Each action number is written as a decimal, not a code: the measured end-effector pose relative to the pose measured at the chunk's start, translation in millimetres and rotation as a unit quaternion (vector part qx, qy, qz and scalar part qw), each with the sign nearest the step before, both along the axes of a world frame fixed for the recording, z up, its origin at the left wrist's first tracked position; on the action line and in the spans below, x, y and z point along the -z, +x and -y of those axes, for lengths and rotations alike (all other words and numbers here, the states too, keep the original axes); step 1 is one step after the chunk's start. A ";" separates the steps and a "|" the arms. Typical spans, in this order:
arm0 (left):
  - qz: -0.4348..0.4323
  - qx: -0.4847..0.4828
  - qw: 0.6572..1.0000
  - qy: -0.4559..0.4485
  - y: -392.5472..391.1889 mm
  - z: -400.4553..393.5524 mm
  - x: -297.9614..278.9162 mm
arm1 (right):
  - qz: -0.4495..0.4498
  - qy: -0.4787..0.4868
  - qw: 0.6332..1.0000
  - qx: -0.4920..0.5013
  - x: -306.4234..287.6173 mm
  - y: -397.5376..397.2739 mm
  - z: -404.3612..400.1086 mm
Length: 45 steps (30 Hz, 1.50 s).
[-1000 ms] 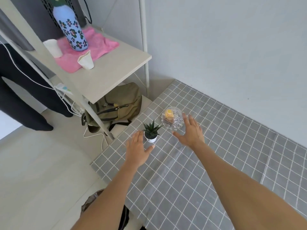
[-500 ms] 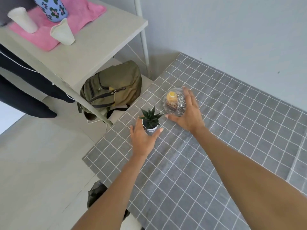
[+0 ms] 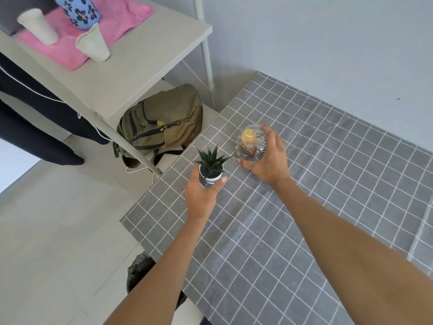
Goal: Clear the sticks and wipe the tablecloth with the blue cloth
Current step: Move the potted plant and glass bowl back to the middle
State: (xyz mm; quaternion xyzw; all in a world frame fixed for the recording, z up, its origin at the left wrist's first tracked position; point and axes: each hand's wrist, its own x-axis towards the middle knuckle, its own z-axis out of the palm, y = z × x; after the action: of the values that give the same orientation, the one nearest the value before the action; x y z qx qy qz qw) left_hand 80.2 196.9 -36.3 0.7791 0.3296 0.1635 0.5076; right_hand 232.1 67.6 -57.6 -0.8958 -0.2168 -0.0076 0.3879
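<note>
A grey checked tablecloth covers the table on the right. Near its far left corner my left hand is closed around the white pot of a small green succulent. Beside it my right hand grips a clear glass bowl that holds a yellow item and a brown one. I cannot tell whether either object is touching the cloth. No sticks and no blue cloth are in view.
A pale shelf at upper left carries a pink towel, two white cups and a floral bottle. Under it lies an olive backpack. A person's dark legs stand at left. A black bag sits below the table edge.
Both hands moved forward from hovering open over the cloth. The left closed on the succulent pot and the right closed on the glass bowl. The view tilted down and nearer.
</note>
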 end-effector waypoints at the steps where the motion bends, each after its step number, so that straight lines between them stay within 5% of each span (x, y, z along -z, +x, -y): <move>1: 0.001 0.002 1.000 -0.003 -1.0 -0.6 -1.8 | 0.002 -0.001 1.000 0.003 1.0 -2.9 3.4; 21: -0.020 0.111 0.993 -0.025 -15.8 30.1 -26.1 | 0.034 0.030 0.979 0.200 0.5 -105.2 110.0; 45: -0.033 0.350 0.936 -0.015 133.1 255.2 -17.0 | 0.050 -0.007 0.913 0.405 -8.2 -62.8 340.7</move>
State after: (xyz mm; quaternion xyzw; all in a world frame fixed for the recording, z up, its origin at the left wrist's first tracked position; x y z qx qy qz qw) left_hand 213.4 -58.3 -19.3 0.8425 0.0553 -0.0553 0.5330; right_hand 169.3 -273.1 -49.5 -0.9081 0.1452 -0.2076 0.3334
